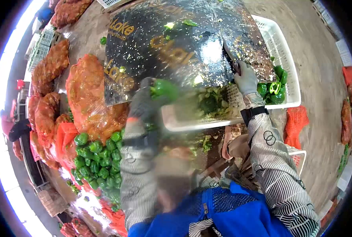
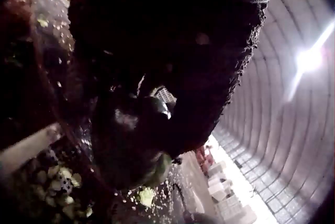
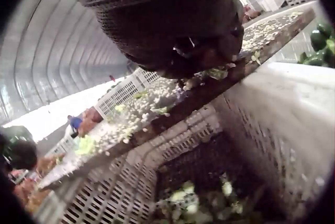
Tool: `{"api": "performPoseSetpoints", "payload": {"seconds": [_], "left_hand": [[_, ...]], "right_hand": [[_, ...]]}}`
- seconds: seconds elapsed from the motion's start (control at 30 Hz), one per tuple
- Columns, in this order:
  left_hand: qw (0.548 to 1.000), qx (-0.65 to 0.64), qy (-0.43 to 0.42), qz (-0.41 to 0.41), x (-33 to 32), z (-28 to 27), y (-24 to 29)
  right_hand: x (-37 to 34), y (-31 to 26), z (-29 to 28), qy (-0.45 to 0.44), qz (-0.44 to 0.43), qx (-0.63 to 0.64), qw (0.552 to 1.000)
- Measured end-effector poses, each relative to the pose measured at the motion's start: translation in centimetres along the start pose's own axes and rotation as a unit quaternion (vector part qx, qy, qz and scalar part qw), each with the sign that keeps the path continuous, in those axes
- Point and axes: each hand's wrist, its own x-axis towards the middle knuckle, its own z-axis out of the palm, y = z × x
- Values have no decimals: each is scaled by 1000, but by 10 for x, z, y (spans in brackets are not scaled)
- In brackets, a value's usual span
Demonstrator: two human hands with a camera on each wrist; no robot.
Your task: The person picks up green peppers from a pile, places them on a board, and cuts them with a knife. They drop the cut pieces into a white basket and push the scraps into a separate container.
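Observation:
My gloved left hand [image 1: 143,98] grips a green bell pepper [image 1: 165,90] over the near left part of a black board [image 1: 140,53]. Motion blurs both. In the left wrist view the hand is mostly a dark shape, with a glossy patch of the pepper [image 2: 161,169] showing beneath. The gloved right hand [image 1: 247,78] holds a knife [image 1: 229,56] by its handle at the board's near right edge, blade pointing away from me. White seeds and green scraps cover much of the board. In the right wrist view the right hand [image 3: 209,51] sits right above the board's edge and hides the knife.
Below the board's near edge is a white crate [image 1: 207,125] with pepper scraps. Another white crate [image 1: 294,85] with green peppers stands to the right. At left lie a heap of green peppers [image 1: 99,162] and orange mesh sacks [image 1: 87,93]. A red mesh bag [image 1: 296,125] lies right.

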Motion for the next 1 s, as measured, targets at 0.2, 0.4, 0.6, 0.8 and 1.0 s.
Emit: {"api": "performPoseSetpoints", "payload": {"seconds": [0.2, 0.4, 0.6, 0.8, 1.0], "left_hand": [[998, -19, -31, 48, 28, 54, 54], [967, -20, 247, 59, 46, 104, 34], [964, -20, 264, 29, 24, 112, 77], [940, -174, 270, 112, 42, 138, 40], [907, 255, 326, 78, 62, 163, 13]], "right_hand": [[-64, -46, -21, -131, 2, 411, 902], [-113, -82, -33, -168, -30, 450, 877], [-125, -84, -29, -139, -139, 327, 925], [-112, -107, -39, -226, -35, 284, 931], [-105, -89, 65, -14, -222, 149, 963]]}}
